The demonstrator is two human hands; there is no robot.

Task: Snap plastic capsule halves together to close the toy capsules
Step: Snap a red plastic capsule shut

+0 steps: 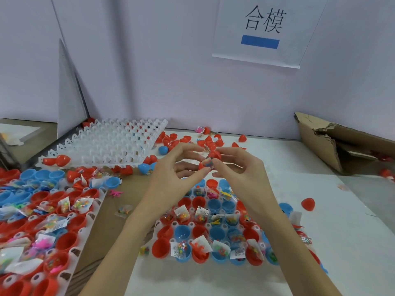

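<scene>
Two red halves (210, 160) sit pinched between my left hand (171, 169) and right hand (239, 167), raised above the tray (213, 227), a toy packet showing in the gap. They look light, stiff and slick, so I would grip the domes, not the rims. White table (213, 278), pale wall (171, 60), torn box (333, 144).

Bare white tabletop (320, 242) lies open at four o'clock; filled translucent plastic trays (213, 227) crowd six and eight o'clock, a torn brown cardboard box (320, 142) blocks two o'clock.
</scene>
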